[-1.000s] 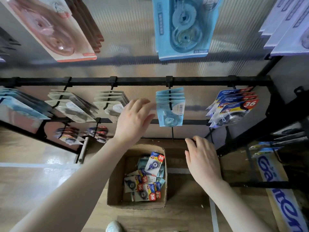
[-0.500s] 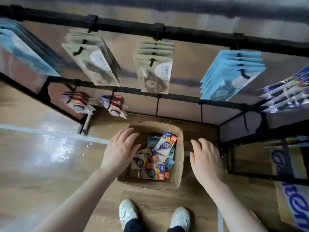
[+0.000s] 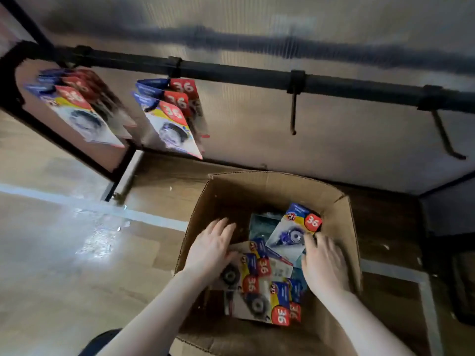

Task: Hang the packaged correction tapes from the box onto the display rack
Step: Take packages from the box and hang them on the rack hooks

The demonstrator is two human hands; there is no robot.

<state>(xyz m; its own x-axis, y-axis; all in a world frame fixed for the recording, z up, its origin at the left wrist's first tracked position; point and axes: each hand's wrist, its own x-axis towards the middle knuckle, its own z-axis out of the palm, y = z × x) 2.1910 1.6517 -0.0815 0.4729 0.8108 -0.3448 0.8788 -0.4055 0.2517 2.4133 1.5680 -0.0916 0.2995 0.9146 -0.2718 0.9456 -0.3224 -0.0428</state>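
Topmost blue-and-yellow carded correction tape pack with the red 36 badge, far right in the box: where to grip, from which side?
Pinch the blue-and-yellow carded pack by its flat card edge at the lower right, beside the right hand. It lies tilted atop the pile in the cardboard box, badge corner away, so come from above and the near right, clear of the blister.

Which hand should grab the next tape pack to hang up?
Probably the right hand: its fingertips already touch the tilted top pack in the box, below the empty hooks. The left hand lies flat on lower packs.
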